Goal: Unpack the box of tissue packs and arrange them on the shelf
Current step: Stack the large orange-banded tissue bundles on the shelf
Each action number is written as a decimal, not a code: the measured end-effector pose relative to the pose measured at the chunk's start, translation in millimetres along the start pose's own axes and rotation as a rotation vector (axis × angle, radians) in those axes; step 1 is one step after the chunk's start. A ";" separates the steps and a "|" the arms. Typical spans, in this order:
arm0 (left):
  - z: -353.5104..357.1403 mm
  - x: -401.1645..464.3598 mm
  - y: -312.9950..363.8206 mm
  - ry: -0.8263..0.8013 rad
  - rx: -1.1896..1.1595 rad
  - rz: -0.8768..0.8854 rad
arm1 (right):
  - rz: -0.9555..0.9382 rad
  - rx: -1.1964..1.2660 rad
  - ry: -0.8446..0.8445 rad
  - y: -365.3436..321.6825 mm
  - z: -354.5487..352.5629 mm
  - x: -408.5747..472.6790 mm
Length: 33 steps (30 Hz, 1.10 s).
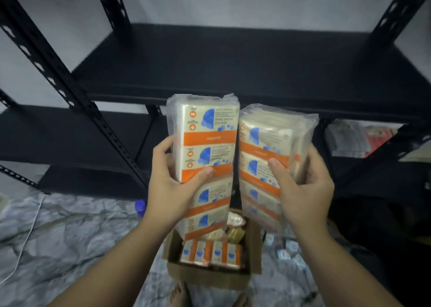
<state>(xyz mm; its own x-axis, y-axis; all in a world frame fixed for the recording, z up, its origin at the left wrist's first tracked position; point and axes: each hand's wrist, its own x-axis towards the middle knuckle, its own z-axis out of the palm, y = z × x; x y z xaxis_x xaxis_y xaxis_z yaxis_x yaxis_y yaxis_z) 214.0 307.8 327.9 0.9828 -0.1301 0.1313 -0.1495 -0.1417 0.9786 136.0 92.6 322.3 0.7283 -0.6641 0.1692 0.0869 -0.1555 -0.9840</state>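
Hands raised before the black metal shelf (233, 57): our left hand (172, 185) clamps one plastic-wrapped orange-and-cream tissue pack bundle (205, 143), our right hand (300, 190) another (268, 148), fingers wrapped round each, above the open brown cardboard box (210, 276).

Your held tissue packs (205, 166) hide much of the box (210, 276); the right-hand clutter (359, 138) blurs beyond telling.
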 end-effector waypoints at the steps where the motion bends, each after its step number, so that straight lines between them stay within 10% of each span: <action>1: 3.8 3.3 9.4 0.005 -0.011 0.012 | -0.037 0.004 -0.002 -7.6 -1.2 6.9; 14: -1.3 114.6 119.9 -0.040 -0.092 0.068 | -0.171 0.037 -0.063 -125.9 19.2 114.0; 22: -3.1 240.6 114.4 -0.205 -0.107 -0.097 | 0.078 0.013 -0.071 -129.4 83.6 203.5; 33: -13.1 301.1 69.9 -0.298 0.430 0.050 | 0.021 -0.919 -0.165 -107.2 138.2 222.6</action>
<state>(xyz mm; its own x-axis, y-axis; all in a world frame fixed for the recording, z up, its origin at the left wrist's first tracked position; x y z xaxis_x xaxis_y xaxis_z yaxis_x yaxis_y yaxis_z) 500.9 271.6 437.9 0.9090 -0.4118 0.0638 -0.2879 -0.5099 0.8107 382.7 62.5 457.7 0.8169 -0.5721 0.0729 -0.4479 -0.7090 -0.5447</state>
